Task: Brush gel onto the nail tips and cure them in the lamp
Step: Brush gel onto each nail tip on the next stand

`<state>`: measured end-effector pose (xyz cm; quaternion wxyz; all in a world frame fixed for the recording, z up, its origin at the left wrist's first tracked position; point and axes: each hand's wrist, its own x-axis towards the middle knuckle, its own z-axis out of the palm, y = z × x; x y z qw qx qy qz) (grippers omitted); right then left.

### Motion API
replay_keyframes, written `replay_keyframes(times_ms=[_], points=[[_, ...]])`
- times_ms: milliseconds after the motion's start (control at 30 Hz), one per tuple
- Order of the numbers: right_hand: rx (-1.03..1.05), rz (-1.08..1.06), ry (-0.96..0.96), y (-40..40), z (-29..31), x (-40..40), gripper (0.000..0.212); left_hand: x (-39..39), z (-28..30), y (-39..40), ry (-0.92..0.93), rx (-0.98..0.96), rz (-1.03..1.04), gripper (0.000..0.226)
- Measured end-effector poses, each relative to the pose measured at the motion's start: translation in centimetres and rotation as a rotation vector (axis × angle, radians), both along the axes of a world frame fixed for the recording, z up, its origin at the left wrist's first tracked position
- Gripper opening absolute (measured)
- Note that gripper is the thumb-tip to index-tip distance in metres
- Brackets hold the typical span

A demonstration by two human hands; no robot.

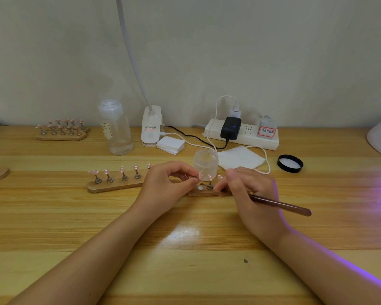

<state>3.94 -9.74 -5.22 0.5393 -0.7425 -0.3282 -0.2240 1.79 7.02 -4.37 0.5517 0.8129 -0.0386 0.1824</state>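
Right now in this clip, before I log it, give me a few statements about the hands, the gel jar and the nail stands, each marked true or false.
1. The right hand holds a brown-handled brush. True.
2. The left hand lies flat on the wooden table. False: its fingers pinch a small stand carrying a pink nail tip.
3. The frosted gel jar has its lid on. False: it is open, and the black lid lies to its right.
4. A wooden strip of nail-tip stands lies left of the left hand. True.
5. The power strip has nothing plugged in. False: a black adapter and a white charger sit in it.
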Motion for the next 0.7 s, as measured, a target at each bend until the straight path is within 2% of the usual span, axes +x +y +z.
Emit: replay_keyframes(times_ms=[233, 500, 700], points=[[-0.063, -0.059, -0.021, 0.41, 0.1, 0.36, 0.04, -0.04, 0.03, 0.02, -0.015, 0.007, -0.007, 0.017], [-0.005, -0.008, 0.009, 0.12, 0.05, 0.01, 0.043, 0.05, -0.06, 0.04, -0.004, -0.01, 0.002, 0.019], [-0.021, -0.053, 0.033, 0.37, 0.36, 0.09, 0.039, 0.05, -0.04, 0.0, -0.011, -0.008, 0.007, 0.023]])
